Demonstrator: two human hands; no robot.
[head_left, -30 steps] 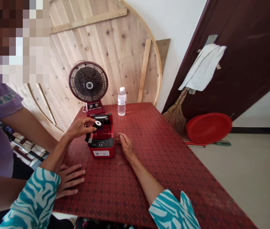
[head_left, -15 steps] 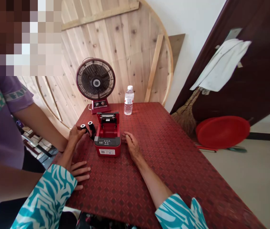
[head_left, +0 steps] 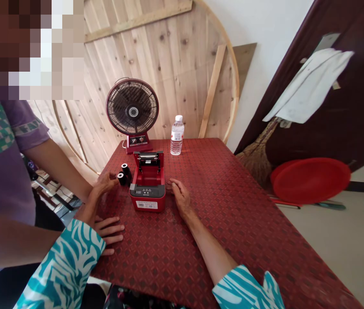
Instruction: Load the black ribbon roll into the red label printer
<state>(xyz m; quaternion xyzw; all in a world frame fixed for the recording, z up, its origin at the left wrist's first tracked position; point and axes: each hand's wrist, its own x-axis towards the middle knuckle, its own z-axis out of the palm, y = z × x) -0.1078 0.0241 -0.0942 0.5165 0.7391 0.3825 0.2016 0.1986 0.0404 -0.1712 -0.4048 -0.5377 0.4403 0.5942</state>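
In the head view a red and black label printer [head_left: 148, 201] stands on the table with its lid [head_left: 148, 159] raised and its red inner bay bare. Left of it, two small black rolls with white ends stand upright: a nearer roll [head_left: 122, 179] and a farther roll [head_left: 125, 169]. My left hand [head_left: 105, 185] is beside the nearer roll, fingers stretched toward it; whether the tips touch it I cannot tell. To the printer's right, my right hand [head_left: 180, 197] rests on the table, fingers loosely bent and apart, holding nothing.
A co-worker at the left leans a spread hand [head_left: 113, 231] on the table [head_left: 227, 223], below my left wrist. Behind the printer stand a fan [head_left: 133, 112] and a water bottle [head_left: 176, 139]. A broom [head_left: 256, 154] and red basin [head_left: 310, 180] are off the right edge.
The nearer black roll, tilted at my left fingers before, now stands upright closer to the printer. My left fingers have loosened from it. The view has shifted slightly; my right hand stays beside the printer.
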